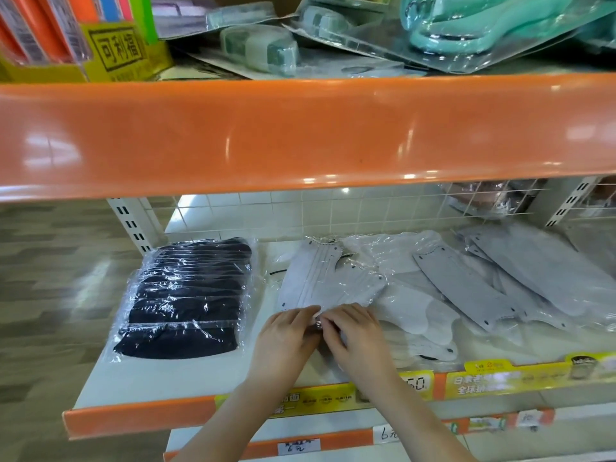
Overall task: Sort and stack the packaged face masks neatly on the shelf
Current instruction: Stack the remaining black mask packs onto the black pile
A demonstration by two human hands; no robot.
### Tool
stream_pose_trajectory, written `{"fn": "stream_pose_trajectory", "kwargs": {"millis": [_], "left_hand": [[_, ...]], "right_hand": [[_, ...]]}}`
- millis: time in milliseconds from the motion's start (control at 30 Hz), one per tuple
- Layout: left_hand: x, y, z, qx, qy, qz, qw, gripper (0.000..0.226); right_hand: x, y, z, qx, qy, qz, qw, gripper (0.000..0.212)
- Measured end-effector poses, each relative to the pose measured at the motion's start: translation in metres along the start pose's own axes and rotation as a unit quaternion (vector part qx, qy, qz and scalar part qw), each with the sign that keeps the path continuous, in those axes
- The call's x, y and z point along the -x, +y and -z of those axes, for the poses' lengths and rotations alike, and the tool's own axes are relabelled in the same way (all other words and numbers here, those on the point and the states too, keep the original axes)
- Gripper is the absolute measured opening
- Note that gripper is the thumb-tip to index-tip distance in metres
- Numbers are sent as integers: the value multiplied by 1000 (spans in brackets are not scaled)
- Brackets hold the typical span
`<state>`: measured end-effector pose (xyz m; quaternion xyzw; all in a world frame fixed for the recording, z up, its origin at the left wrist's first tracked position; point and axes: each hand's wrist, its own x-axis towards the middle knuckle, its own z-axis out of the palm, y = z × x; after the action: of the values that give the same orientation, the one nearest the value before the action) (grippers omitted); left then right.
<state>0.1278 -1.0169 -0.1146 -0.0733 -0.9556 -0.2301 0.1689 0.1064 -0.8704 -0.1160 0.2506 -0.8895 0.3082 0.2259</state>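
- Packaged face masks lie across the white shelf [186, 381], below the broad orange front lip of the upper shelf [300, 135].
- Grey mask packs [520, 281] sprawl over the right half of the shelf, overlapping one another at slanted angles in clear wrap, some reaching toward the wire grid at the back.
- Black mask stack [186, 295] sits on the left part of the shelf, a tidy overlapped pile in clear plastic, apart from the grey ones.
- White mask pack [326, 278] lies in the middle of the shelf, tilted, its near end under both hands.
- Left hand [286, 338] reaches in from the lower centre; its fingers [305, 311] are curled onto the near edge of the white mask pack and seem to pinch it.
- Right hand [356, 335] lies just beside the left, touching it; its fingers [336, 315] are curled together on the same edge, holding the wrap.
- Mint-green blister-packed goods [466, 28] and pale green packaged items [263, 45] lie jumbled on the upper shelf.
- Yellow carton [116, 55] with printed characters stands at the upper left.
- Yellow price strip [493, 378] runs along the shelf's front edge to the right of the arms.
- Handwritten price tags [298, 446] hang on the shelf edge below.
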Motion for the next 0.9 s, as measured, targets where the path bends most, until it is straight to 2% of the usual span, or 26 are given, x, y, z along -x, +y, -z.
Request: {"fn": "stream_pose_trajectory", "kwargs": {"millis": [67, 133, 267, 367, 467, 533, 600, 667, 733, 833, 900], "left_hand": [[1, 5, 7, 30, -14, 17, 999, 28], [3, 10, 14, 84, -23, 68, 994, 29], [3, 10, 30, 217, 31, 133, 967, 23], [2, 5, 40, 364, 94, 222, 900, 28], [6, 2, 51, 500, 132, 298, 802, 25], [10, 0, 55, 539, 138, 319, 767, 24], [15, -5, 59, 540, 142, 329, 762, 23], [19, -10, 63, 540, 153, 341, 754, 23], [21, -16, 68, 539, 170, 358, 743, 22], [23, -28, 75, 503, 194, 380, 752, 21], [25, -38, 77, 491, 190, 399, 751, 22]], "right_hand": [[1, -3, 2, -6, 22, 34, 999, 22], [0, -8, 8, -19, 32, 52, 998, 28], [-12, -11, 23, 33, 14, 70, 997, 44], [-25, -9, 37, 111, 0, 75, 991, 33], [-35, -6, 49, 137, 0, 45, 990, 26], [-41, -12, 58, 137, -33, 7, 990, 21], [-45, -16, 64, 119, -104, -52, 986, 20], [-45, -14, 64, 116, -132, -80, 981, 21], [-45, -14, 60, 122, -87, -55, 987, 21], [-39, -14, 47, 152, 12, 30, 988, 25], [-35, -24, 40, 138, 9, 52, 989, 27]]}}
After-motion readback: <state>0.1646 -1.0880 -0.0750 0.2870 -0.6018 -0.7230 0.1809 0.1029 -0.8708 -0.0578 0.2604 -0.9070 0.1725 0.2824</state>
